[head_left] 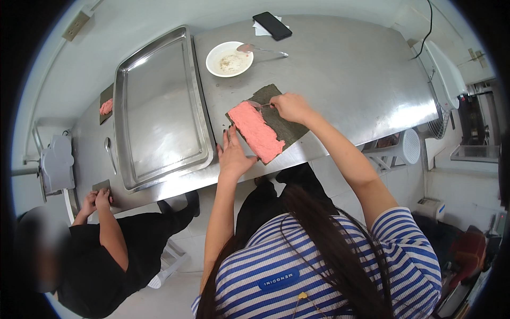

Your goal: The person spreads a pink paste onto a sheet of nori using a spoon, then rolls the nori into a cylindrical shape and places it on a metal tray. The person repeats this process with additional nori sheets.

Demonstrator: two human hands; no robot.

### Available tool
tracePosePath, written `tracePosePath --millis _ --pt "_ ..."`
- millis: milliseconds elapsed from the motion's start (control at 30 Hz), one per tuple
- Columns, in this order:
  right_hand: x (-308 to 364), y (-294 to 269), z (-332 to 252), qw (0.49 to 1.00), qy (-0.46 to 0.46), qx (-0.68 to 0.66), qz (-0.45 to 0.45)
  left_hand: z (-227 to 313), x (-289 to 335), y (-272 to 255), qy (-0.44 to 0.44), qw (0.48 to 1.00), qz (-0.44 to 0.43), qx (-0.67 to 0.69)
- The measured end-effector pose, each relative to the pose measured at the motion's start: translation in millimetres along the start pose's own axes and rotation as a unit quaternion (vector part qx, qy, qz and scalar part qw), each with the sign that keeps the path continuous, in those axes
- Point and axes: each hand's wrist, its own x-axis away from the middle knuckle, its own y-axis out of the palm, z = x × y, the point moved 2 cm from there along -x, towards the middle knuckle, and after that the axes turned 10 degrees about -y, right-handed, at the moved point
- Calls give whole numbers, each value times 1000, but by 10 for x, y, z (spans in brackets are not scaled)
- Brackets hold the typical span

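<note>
A dark green nori sheet (pixel 292 129) lies at a slant near the front of the steel table. A thick layer of pink paste (pixel 256 131) covers its left part, while the right part is bare. My right hand (pixel 293 108) is closed around the handle of a spoon (pixel 256 105), whose bowl touches the paste at its upper edge. My left hand (pixel 234 154) lies with fingers spread by the sheet's lower left edge, thumb close to the paste, holding nothing.
Left of my hands lies a large steel tray (pixel 204 119). Beyond the sheet stand a white bowl (pixel 213 59) with a spoon (pixel 273 52) across its rim, and a black phone (pixel 272 25). At far left, a co-worker's hands (pixel 101 199) handle another dark sheet, near a spoon (pixel 110 154).
</note>
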Motion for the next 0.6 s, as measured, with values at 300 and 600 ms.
tracePosePath --millis 300,600 --pt "793 88 -96 1000 -10 -20 -19 20 12 -24 12 1000 11 1" --pt "1404 -60 -292 997 44 -23 -59 71 26 -70 -1 1000 -9 -28"
